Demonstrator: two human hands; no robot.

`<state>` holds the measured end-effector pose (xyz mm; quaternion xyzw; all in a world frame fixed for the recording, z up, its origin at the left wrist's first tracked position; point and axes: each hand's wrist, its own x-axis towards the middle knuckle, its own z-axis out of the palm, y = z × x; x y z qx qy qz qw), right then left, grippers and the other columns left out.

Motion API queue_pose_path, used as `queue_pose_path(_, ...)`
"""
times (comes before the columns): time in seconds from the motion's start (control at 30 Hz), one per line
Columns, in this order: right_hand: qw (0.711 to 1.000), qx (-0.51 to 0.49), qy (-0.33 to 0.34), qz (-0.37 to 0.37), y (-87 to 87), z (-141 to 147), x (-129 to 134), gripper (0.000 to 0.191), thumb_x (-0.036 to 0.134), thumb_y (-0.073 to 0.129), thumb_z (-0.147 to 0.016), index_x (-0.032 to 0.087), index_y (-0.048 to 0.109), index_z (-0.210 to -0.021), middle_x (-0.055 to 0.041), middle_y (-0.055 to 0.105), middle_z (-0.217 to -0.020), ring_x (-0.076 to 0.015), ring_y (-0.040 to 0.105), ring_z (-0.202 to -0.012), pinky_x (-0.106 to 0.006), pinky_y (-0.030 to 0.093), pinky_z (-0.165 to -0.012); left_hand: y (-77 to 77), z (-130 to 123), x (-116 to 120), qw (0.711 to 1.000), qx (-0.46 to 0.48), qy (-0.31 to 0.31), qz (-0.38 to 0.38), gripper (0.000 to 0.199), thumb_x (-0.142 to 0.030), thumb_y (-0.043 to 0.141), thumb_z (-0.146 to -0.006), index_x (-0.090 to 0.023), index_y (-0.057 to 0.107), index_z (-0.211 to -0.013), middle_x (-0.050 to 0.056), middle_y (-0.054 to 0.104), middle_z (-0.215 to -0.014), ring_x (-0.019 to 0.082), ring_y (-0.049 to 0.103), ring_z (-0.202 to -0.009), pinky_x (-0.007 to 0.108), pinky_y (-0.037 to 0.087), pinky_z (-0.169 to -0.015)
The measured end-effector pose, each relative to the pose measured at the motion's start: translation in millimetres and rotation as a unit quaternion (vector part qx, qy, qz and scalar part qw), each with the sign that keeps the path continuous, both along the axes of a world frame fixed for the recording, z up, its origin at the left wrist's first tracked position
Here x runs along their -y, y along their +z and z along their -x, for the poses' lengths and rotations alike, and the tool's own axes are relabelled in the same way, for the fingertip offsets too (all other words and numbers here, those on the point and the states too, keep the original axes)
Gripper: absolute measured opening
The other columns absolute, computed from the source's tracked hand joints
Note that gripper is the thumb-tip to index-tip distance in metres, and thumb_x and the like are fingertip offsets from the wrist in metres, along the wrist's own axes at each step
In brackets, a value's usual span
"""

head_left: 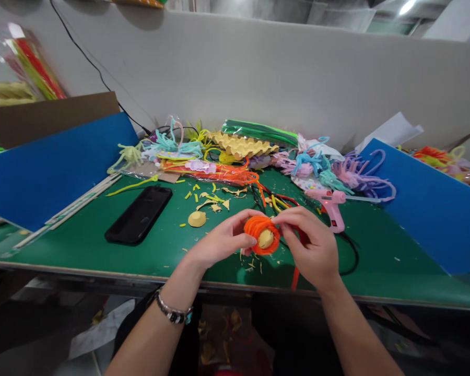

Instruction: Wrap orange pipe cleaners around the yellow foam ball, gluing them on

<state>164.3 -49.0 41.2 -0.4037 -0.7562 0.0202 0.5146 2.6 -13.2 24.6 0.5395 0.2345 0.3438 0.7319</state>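
An orange pipe cleaner (260, 224) is wound in several rings around a pale yellow cardboard cup (266, 238), above the front of the green table. My left hand (229, 235) grips this coil from the left, its thumb pressed on the side. At the coil's right edge, my right hand (311, 243) pinches the pipe cleaner between thumb and fingers. An orange strand (295, 279) hangs beneath the right hand. A second cardboard cup (197, 219) lies on the table left of the coil, near torn cardboard scraps (215, 207).
A black phone (139, 215) lies at left. The pink glue gun (331, 206) stands right of my right hand, its cable on the table. Bundles of pipe cleaners (215, 171) and an egg carton (245, 145) line the back. Blue panels (426, 203) stand at both sides.
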Motion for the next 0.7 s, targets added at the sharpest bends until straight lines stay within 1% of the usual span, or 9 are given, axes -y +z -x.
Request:
queue_pose_path(0.17,1.000,0.013,0.021,0.006,-0.6,-1,0,0.022,0.006,0.047,-0.080,0.021,0.063,-0.077,-0.0010,0.064,-0.074,-0.0128,0.060,-0.069,-0.025,0.049,-0.062,-3.6,-1,2,0.998,-0.003,-0.055,0.025,0.033,-0.018,0.060,-0.063,-0.020,0.044,-0.091,-0.005,0.055,-0.071,0.007,0.051,-0.052,0.020,0.042,-0.048)
queue_pose_path(0.3,0.999,0.013,0.026,0.016,-1.4,-2,-1,0.023,0.008,0.047,-0.081,0.022,0.064,-0.076,-0.0015,0.064,-0.074,-0.0131,0.060,-0.069,-0.025,0.049,-0.062,-8.2,0,1,0.996,0.000,-0.072,0.048,0.030,-0.027,0.055,-0.071,-0.019,0.050,-0.099,-0.003,0.058,-0.069,0.009,0.054,-0.051,0.022,0.044,-0.049)
queue_pose_path(0.37,0.999,0.015,0.028,0.018,-1.6,-2,-1,0.023,0.008,0.047,-0.081,0.022,0.065,-0.076,-0.0016,0.064,-0.074,-0.0133,0.060,-0.068,-0.025,0.049,-0.061,-10.0,0,1,0.996,-0.002,-0.070,0.046,0.031,-0.028,0.053,-0.073,-0.017,0.054,-0.102,-0.002,0.059,-0.068,0.009,0.055,-0.051,0.023,0.044,-0.050)
queue_pose_path(0.47,0.999,0.020,0.027,0.015,-1.7,-1,-1,0.023,0.008,0.047,-0.081,0.022,0.064,-0.076,-0.0017,0.064,-0.074,-0.0135,0.061,-0.068,-0.025,0.049,-0.061,-11.1,-1,0,0.997,-0.009,-0.061,0.039,0.030,-0.028,0.054,-0.073,-0.016,0.058,-0.100,-0.002,0.059,-0.067,0.010,0.055,-0.050,0.023,0.044,-0.050)
queue_pose_path(0.6,0.999,0.033,0.019,0.009,-1.1,-1,-1,0.022,0.007,0.047,-0.081,0.022,0.063,-0.076,-0.0015,0.064,-0.074,-0.0136,0.061,-0.069,-0.025,0.050,-0.061,-9.6,-2,1,0.998,-0.023,-0.050,0.016,0.023,-0.027,0.055,-0.073,-0.016,0.059,-0.093,-0.003,0.058,-0.064,0.009,0.054,-0.048,0.022,0.044,-0.049)
queue_pose_path(0.7,0.999,0.044,0.017,0.001,-0.4,-1,-1,0.022,0.006,0.047,-0.080,0.021,0.062,-0.077,-0.0013,0.064,-0.074,-0.0131,0.061,-0.069,-0.025,0.050,-0.062,-7.0,-3,1,0.999,-0.021,-0.036,0.010,0.023,-0.026,0.055,-0.072,-0.016,0.058,-0.092,-0.003,0.057,-0.065,0.008,0.054,-0.047,0.021,0.044,-0.047)
